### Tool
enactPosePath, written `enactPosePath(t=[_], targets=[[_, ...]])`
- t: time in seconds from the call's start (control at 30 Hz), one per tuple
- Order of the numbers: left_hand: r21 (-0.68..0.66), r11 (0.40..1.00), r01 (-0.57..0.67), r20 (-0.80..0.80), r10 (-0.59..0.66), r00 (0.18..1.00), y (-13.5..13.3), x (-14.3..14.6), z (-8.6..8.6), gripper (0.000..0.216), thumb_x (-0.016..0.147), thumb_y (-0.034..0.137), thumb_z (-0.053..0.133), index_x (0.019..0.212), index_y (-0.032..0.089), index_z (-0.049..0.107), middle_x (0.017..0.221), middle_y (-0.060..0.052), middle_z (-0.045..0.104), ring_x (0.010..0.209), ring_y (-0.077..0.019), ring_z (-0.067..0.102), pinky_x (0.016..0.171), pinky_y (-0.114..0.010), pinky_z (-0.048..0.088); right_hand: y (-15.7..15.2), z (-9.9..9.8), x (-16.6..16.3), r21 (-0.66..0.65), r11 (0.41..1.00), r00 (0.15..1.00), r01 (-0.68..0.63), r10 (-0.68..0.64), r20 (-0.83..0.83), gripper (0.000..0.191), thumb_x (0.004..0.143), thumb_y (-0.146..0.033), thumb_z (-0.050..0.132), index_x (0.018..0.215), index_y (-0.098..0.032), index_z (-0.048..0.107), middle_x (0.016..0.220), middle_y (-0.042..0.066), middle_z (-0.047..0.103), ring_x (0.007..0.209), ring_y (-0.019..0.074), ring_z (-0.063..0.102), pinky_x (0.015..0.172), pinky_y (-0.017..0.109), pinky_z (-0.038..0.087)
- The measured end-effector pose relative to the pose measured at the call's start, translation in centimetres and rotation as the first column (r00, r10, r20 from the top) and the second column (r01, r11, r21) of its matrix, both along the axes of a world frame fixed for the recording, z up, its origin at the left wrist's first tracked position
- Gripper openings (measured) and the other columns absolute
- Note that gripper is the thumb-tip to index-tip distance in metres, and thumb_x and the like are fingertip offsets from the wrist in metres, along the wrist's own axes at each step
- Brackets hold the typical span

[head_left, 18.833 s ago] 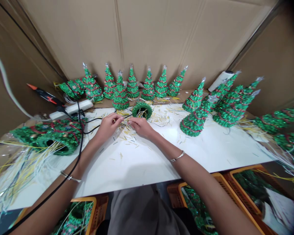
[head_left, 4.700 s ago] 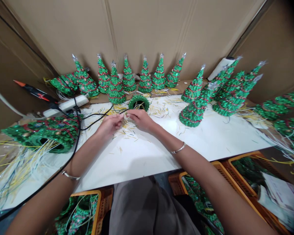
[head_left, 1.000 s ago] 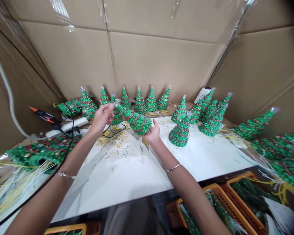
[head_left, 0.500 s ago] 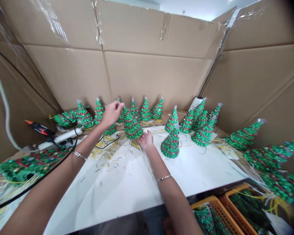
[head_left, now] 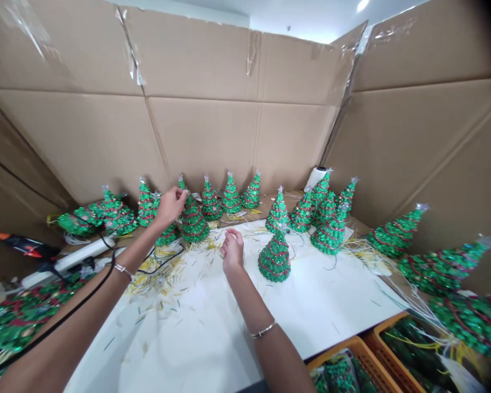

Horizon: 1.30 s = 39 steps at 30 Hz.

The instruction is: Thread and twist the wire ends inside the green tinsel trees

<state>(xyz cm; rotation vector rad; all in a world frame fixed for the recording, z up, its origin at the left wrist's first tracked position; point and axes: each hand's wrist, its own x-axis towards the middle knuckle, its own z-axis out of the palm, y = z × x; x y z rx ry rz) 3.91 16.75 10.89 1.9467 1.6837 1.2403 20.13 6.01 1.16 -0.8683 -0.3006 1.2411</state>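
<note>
My left hand (head_left: 174,206) pinches the upper part of a small green Christmas tree (head_left: 195,222) with red garland. This tree stands upright near the back of the white board (head_left: 213,327), among wire clippings. To its right, my right hand (head_left: 232,252) hovers over the board with loosely bent fingers, apart from the tree and with nothing visible in it. Another Christmas tree (head_left: 275,256) topped by a clear star stands just right of that hand.
Several similar trees (head_left: 231,195) line the cardboard wall (head_left: 204,131), with more on the right. Black-and-orange glue gun (head_left: 24,246) and white power strip (head_left: 77,256) lie at left, with a black cable near my left arm. Orange baskets (head_left: 382,363) hold green trees at lower right.
My left hand has set the tree down upright at the back, and its fingers are still at the top. My right hand has come away from the tree's base. The view has shifted right.
</note>
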Motion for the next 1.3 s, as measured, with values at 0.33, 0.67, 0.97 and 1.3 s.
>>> enactPosePath(t=[0.33,0.67,0.97,1.3], targets=[[0.070,0.997,0.035,0.113,-0.043,0.993,-3.9,-0.5,-0.3,0.036,0.085,0.046,0.061,0.108,0.018,0.055,0.072,-0.001,0.061,0.058,-0.0173,0.054,0.059,-0.027,0.039,-1.8,2.3,-1.1,0.185,0.982,0.936,-0.044,-0.024,0.352,0.023,0.079,-0.040,0.062,0.088,-0.025,0.046,0.049,-0.011,0.030,0.041,0.0086,0.024,0.040,0.021,0.017],[-0.108,0.951,0.290,0.366,-0.233,0.901,-13.7,-2.3,-6.5,0.027,0.074,0.028,0.074,0.099,0.024,0.066,0.071,0.000,0.059,0.060,-0.0172,0.050,0.053,-0.024,0.035,-8.8,12.8,10.2,0.520,0.848,0.104,0.104,-0.529,0.842,0.025,0.094,-0.039,0.050,0.083,-0.022,0.064,0.065,0.000,0.053,0.059,0.0140,0.046,0.059,0.028,0.035],[-0.234,0.927,0.292,0.033,-0.293,0.956,-16.2,-3.2,-11.5,0.033,0.093,0.048,0.048,0.108,0.021,0.058,0.075,0.001,0.058,0.063,-0.0160,0.053,0.061,-0.027,0.039,-8.4,10.9,16.1,-0.027,0.996,-0.465,0.082,0.062,0.883,0.024,0.093,-0.041,0.052,0.090,-0.024,0.069,0.079,0.003,0.067,0.069,0.0170,0.058,0.056,0.025,0.027],[-0.166,0.942,0.292,0.134,-0.272,0.953,-17.0,-2.8,-10.8,0.039,0.091,0.049,0.053,0.116,0.020,0.057,0.100,-0.006,0.066,0.085,-0.0184,0.062,0.077,-0.031,0.047,-7.2,16.0,16.2,0.276,0.931,-0.140,-0.238,-0.314,0.939,0.027,0.089,-0.041,0.061,0.079,-0.017,0.069,0.055,-0.004,0.051,0.051,0.0090,0.042,0.053,0.023,0.031]])
